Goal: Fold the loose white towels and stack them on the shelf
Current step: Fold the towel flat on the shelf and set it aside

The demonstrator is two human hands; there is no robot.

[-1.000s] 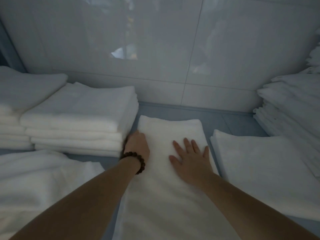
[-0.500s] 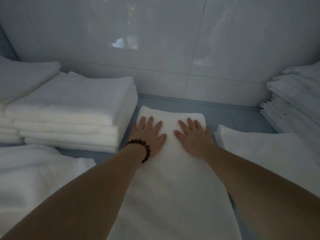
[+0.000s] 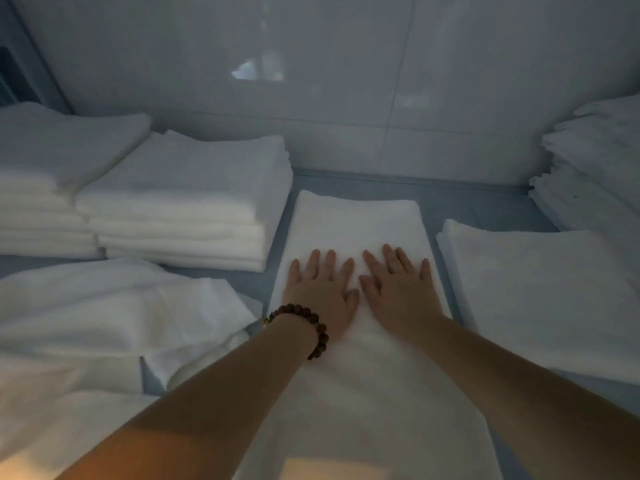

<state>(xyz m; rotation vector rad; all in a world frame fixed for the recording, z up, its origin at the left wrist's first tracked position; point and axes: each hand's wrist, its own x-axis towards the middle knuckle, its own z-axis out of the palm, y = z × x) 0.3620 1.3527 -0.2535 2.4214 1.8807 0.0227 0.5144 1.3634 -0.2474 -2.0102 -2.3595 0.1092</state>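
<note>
head view: left hand (image 3: pixel 320 296) and right hand (image 3: pixel 398 292) lay flat, fingers spread, side by side on the folded towel (image 3: pixel 356 216) (thumbs nearly touching).

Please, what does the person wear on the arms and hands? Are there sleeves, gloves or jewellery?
The left forearm and right forearm are bare; no sleeves show. The left hand and right hand wear no gloves or visible rings. The left wrist carries a bracelet of round dark brown beads.
</note>
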